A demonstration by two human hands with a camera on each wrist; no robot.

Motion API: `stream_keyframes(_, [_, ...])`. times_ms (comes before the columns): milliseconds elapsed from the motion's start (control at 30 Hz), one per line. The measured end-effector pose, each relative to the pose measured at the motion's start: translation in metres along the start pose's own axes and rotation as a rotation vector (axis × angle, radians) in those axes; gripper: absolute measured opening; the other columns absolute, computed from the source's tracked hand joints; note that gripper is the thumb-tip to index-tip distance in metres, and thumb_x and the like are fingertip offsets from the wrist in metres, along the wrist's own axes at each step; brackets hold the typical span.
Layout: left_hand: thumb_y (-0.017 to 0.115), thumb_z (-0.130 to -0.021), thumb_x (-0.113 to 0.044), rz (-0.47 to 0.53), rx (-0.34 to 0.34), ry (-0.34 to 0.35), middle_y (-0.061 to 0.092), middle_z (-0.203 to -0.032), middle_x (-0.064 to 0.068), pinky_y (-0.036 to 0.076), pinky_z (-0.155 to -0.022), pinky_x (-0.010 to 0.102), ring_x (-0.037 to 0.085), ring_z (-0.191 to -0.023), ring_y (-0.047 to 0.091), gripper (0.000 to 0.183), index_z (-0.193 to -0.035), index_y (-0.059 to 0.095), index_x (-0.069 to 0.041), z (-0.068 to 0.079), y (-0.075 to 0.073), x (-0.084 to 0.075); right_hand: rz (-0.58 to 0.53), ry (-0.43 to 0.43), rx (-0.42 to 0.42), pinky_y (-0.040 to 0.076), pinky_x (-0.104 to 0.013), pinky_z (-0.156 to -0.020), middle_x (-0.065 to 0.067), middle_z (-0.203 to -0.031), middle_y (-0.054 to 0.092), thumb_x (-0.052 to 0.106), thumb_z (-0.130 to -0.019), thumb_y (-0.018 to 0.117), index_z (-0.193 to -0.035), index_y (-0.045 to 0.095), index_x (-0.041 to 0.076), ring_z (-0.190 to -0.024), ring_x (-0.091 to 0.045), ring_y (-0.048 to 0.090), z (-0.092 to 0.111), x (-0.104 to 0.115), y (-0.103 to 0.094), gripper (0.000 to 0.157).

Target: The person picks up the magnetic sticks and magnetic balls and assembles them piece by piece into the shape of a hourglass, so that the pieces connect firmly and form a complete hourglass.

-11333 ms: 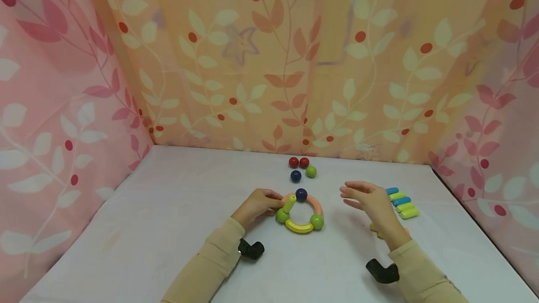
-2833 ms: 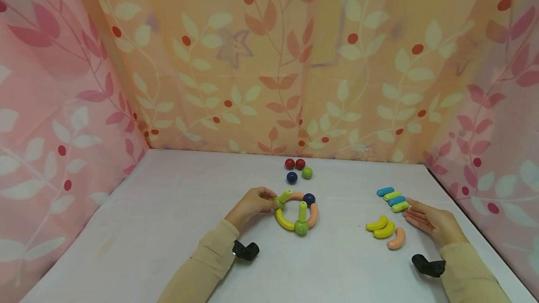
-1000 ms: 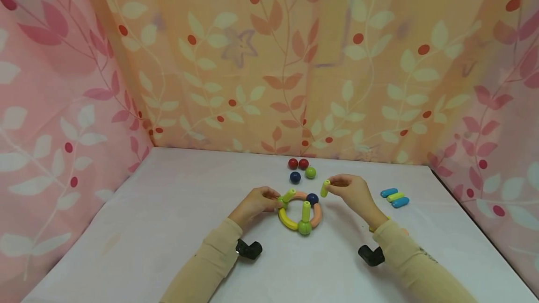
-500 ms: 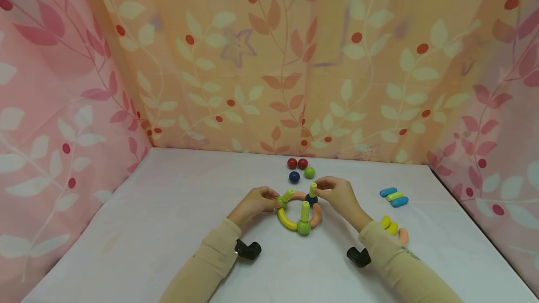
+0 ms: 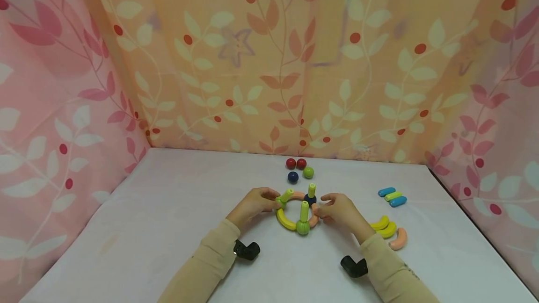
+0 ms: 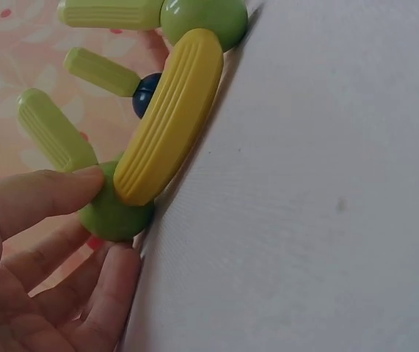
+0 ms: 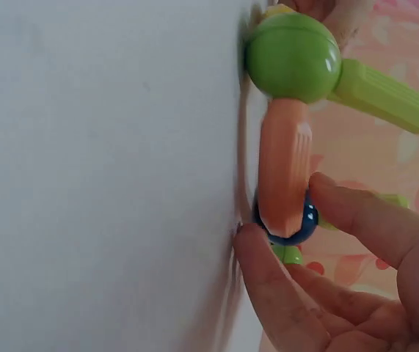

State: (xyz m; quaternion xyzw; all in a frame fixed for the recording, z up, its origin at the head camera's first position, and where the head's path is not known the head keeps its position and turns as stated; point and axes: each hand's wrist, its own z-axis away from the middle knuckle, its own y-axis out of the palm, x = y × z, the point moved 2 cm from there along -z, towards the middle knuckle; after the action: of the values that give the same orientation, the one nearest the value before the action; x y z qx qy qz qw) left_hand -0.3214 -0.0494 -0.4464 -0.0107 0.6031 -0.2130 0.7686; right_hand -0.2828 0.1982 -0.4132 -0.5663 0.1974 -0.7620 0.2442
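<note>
A ring of magnetic toy pieces lies on the white table: a yellow curved stick, two orange curved sticks, two green balls and a navy ball. From each ball a light green straight stick rises, the left one leaning. My left hand pinches the left green ball, thumb near the stick's base and fingers on the far side. My right hand has thumb and finger on either side of the right orange curved stick, at its end by the navy ball.
Behind the ring sit two red balls, a navy ball and a green ball. At right lie blue sticks and a light green stick. Nearer are yellow curved sticks and an orange one.
The ring has turned and gained upright sticks. My right hand brought a light green stick from the right, stood it on the navy ball, released it and moved down to the orange curved stick.
</note>
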Motion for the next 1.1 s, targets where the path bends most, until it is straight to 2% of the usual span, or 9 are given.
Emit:
stream_keyframes(67, [0.079,-0.084,-0.015,-0.022,0.016,0.01,0.067,-0.115,0.006,0.056,-0.089,0.031,0.017,-0.097,0.063,0.031,-0.113,0.069,-0.009,0.002,-0.001,-0.001,-0.027,0.005,0.015,0.057,-0.026,-0.071,-0.016,-0.103,0.067,0.015,-0.086,0.077,-0.133,0.055,-0.006,-0.078,-0.016,0.063,0.0,-0.002,0.003,0.056])
stream_keyframes(167, [0.08,-0.082,-0.016,-0.065,0.045,0.021,0.071,-0.105,0.005,0.056,-0.084,0.028,0.015,-0.091,0.064,0.027,-0.105,0.071,-0.007,0.006,-0.005,-0.005,-0.025,-0.035,-0.01,0.056,-0.026,-0.071,-0.016,-0.104,0.067,0.015,-0.086,0.077,-0.13,0.059,-0.006,-0.081,-0.017,0.061,-0.001,-0.003,0.003,0.052])
stream_keyframes(267, [0.081,-0.081,-0.016,-0.135,0.084,0.035,0.071,-0.099,0.005,0.056,-0.08,0.027,0.014,-0.086,0.063,0.024,-0.101,0.071,-0.006,0.012,-0.009,-0.011,-0.015,-0.089,-0.054,0.057,-0.031,-0.079,-0.016,-0.11,0.069,0.018,-0.086,0.076,-0.129,0.061,-0.004,-0.09,-0.019,0.063,0.003,-0.003,0.0,0.05])
stream_keyframes(333, [0.081,-0.081,-0.019,-0.195,0.115,0.066,0.071,-0.102,0.005,0.056,-0.083,0.03,0.015,-0.09,0.064,0.028,-0.104,0.071,-0.008,0.014,-0.011,-0.016,-0.032,-0.11,-0.067,0.057,-0.035,-0.086,-0.014,-0.114,0.07,0.022,-0.086,0.077,-0.128,0.063,0.0,-0.097,-0.02,0.064,0.008,-0.003,-0.002,0.05])
stream_keyframes(433, [0.083,-0.08,-0.025,-0.268,0.139,0.122,0.068,-0.113,0.002,0.053,-0.094,0.039,0.017,-0.102,0.062,0.036,-0.112,0.07,-0.014,0.019,-0.012,-0.023,-0.083,-0.145,-0.037,0.056,-0.039,-0.091,-0.011,-0.117,0.071,0.029,-0.086,0.078,-0.129,0.063,0.003,-0.102,-0.019,0.065,0.016,0.001,-0.005,0.052])
stream_keyframes(533, [0.083,-0.081,-0.026,-0.277,0.132,0.174,0.068,-0.114,0.0,0.051,-0.097,0.043,0.019,-0.106,0.061,0.036,-0.114,0.07,-0.019,0.02,-0.008,-0.029,-0.102,-0.186,0.023,0.056,-0.039,-0.091,-0.009,-0.116,0.071,0.033,-0.085,0.079,-0.129,0.063,0.003,-0.101,-0.016,0.065,0.023,0.007,-0.006,0.056])
stream_keyframes(700, [0.08,-0.084,-0.022,-0.253,0.108,0.21,0.069,-0.107,-0.002,0.054,-0.091,0.037,0.017,-0.101,0.061,0.023,-0.105,0.072,-0.022,0.017,0.002,-0.031,-0.093,-0.235,0.065,0.058,-0.036,-0.09,-0.008,-0.111,0.072,0.021,-0.083,0.08,-0.123,0.066,0.002,-0.095,-0.015,0.066,0.026,0.015,0.0,0.046])
stream_keyframes(867, [0.079,-0.085,-0.02,-0.248,0.068,0.216,0.07,-0.106,-0.002,0.054,-0.091,0.036,0.016,-0.1,0.061,0.019,-0.103,0.073,-0.021,0.017,0.007,-0.029,-0.051,-0.25,0.009,0.058,-0.032,-0.082,-0.004,-0.101,0.073,0.013,-0.084,0.078,-0.11,0.073,0.005,-0.087,-0.014,0.064,0.024,0.018,0.01,0.028])
stream_keyframes(1100, [0.078,-0.086,-0.02,-0.267,0.054,0.241,0.071,-0.101,-0.004,0.055,-0.088,0.034,0.015,-0.097,0.061,0.016,-0.101,0.075,-0.021,0.017,0.012,-0.03,-0.035,-0.234,-0.044,0.057,-0.028,-0.075,-0.002,-0.095,0.074,0.014,-0.084,0.079,-0.107,0.075,0.007,-0.085,-0.015,0.063,0.026,0.019,0.016,0.025])
